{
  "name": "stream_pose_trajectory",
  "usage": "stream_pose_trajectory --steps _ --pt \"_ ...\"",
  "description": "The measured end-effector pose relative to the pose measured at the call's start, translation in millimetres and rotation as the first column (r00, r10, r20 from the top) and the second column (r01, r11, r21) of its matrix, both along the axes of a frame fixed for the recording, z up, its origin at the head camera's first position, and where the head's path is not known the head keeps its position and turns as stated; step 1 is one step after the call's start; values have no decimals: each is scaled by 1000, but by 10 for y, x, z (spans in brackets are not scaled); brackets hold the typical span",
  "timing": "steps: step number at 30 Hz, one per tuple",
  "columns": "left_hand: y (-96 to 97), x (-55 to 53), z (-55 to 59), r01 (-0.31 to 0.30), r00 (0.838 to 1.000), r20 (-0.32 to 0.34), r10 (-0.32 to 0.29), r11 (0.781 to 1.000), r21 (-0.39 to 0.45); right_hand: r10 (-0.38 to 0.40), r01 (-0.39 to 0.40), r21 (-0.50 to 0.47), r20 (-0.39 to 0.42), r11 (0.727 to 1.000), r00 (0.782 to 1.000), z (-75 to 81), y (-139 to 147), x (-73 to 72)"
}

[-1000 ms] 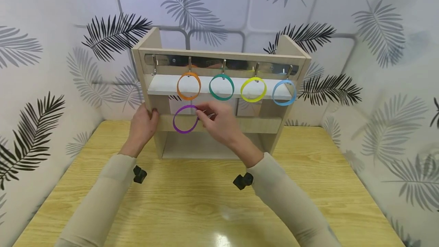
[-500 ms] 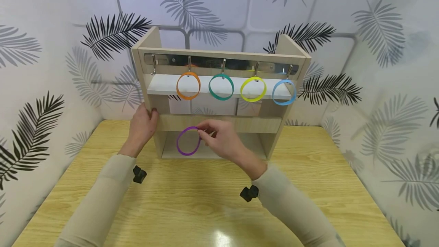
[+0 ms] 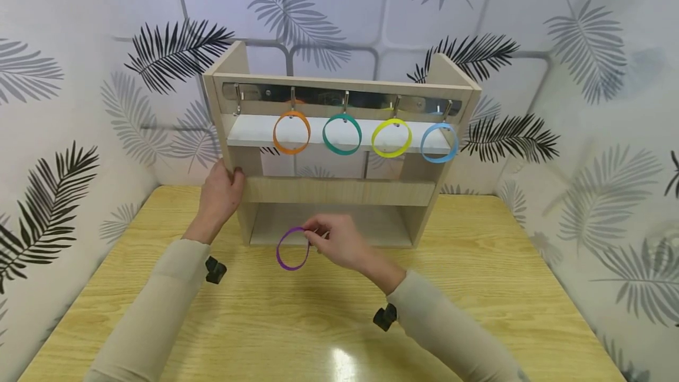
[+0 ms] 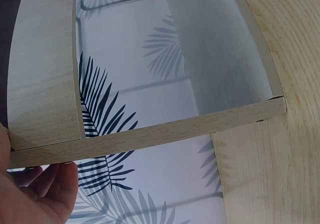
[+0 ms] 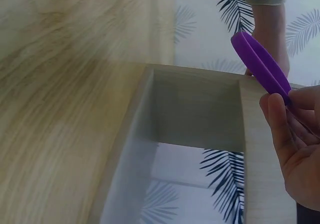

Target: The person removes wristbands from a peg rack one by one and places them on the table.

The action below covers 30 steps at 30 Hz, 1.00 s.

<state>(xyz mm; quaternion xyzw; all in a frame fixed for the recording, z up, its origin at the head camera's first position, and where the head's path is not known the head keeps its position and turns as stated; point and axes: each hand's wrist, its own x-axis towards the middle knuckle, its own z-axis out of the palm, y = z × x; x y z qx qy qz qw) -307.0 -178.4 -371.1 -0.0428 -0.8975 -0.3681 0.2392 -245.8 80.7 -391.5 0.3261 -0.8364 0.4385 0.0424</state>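
A thin purple wristband (image 3: 292,249) hangs from my right hand (image 3: 339,241), pinched between thumb and fingertips in front of the shelf's lower opening. The right wrist view shows the same purple wristband (image 5: 261,64) edge-on. My left hand (image 3: 218,196) grips the left side panel of the wooden shelf unit (image 3: 339,191); in the left wrist view its fingers (image 4: 62,189) curl about the panel's edge. Along the metal hook rail hang an orange band (image 3: 292,133), a green band (image 3: 342,134), a yellow band (image 3: 391,138) and a light blue band (image 3: 439,143).
The leftmost hook (image 3: 237,100) on the rail carries no band. The shelf unit stands on a wood-grain table (image 3: 297,323), near a wall with leaf patterns (image 3: 339,10). A small black device (image 3: 215,270) sits at my left cuff, another black device (image 3: 385,316) at the right.
My right hand has come down with the purple wristband, from just below the orange band to the shelf's bottom edge. The left hand stays on the side panel.
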Motion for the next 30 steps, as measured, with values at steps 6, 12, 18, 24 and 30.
stream_pose_trajectory --steps 6,12,18,24,30 --pt "-2 -9 -19 2 1000 -2 -2 1000 5 3 -5 17 131 1000 991 -101 8 -14" --pt "-11 -12 -24 6 1000 -9 -6 1000 8 28 -31 10 225 999 974 -209 -5 -56" --pt "-3 -8 -19 9 1000 2 -9 1000 7 57 -56 -11 302 998 952 -339 -38 -126" --pt "1 -4 -14 -1 1000 1 1 1000 7 53 -58 8 326 998 944 -418 -57 -166" --pt "-2 -20 -23 2 1000 -17 -2 1000 8 34 -42 17 324 999 945 -463 -62 -206"
